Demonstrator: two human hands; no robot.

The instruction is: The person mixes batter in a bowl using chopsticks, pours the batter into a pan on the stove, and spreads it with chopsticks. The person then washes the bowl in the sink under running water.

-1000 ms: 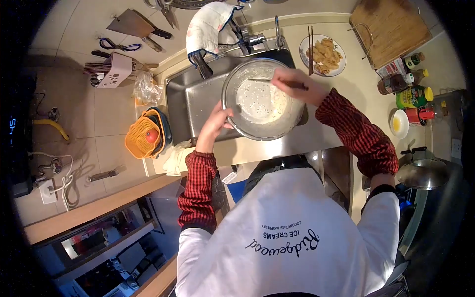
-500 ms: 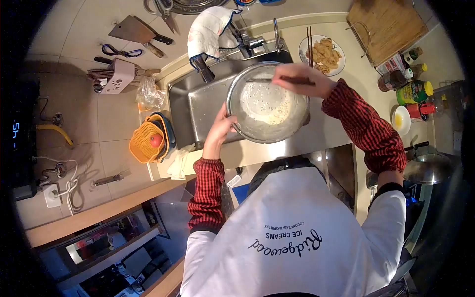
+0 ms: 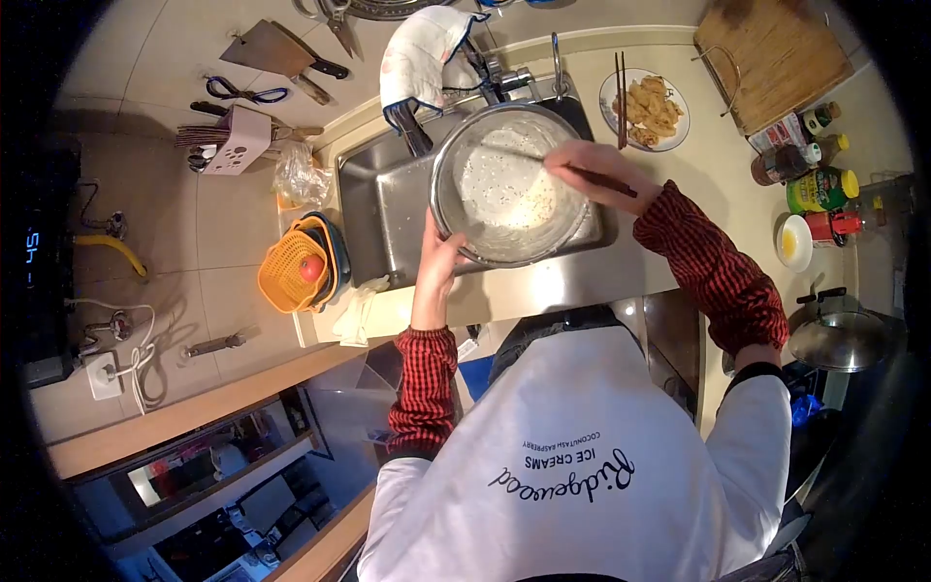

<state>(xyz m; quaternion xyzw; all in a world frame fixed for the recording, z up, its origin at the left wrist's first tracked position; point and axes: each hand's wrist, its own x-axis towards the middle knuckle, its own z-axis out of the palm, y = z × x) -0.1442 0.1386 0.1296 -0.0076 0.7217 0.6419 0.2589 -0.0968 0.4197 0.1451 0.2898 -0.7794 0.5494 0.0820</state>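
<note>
A large metal bowl (image 3: 448, 229) is tilted over the sink (image 3: 383, 184), with pale, wet batter or dough (image 3: 499, 184) inside. My left hand (image 3: 439, 254) grips its lower left rim, thumb on the near edge. My right hand (image 3: 593, 173) is closed round a brown-handled utensil (image 3: 514, 152), whose thin metal shaft reaches into the mixture; the tip is hidden in it. Behind to the right, a plate (image 3: 684, 124) holds pale yellow food pieces, and a pair of chopsticks (image 3: 621, 102) rests across its left edge.
Left of the sink are a yellow basket (image 3: 281, 276) with a red fruit, a plastic bag (image 3: 299, 177) and pale gloves (image 3: 357, 312). The covered faucet (image 3: 412, 63) stands behind. At right are a cutting board (image 3: 771, 58), bottles (image 3: 819, 190), a small bowl (image 3: 794, 254) and a lidded pan (image 3: 839, 339).
The bowl has shifted slightly and its opening leans more to the left. My right hand has moved the utensil within the mixture. My left hand still holds the rim.
</note>
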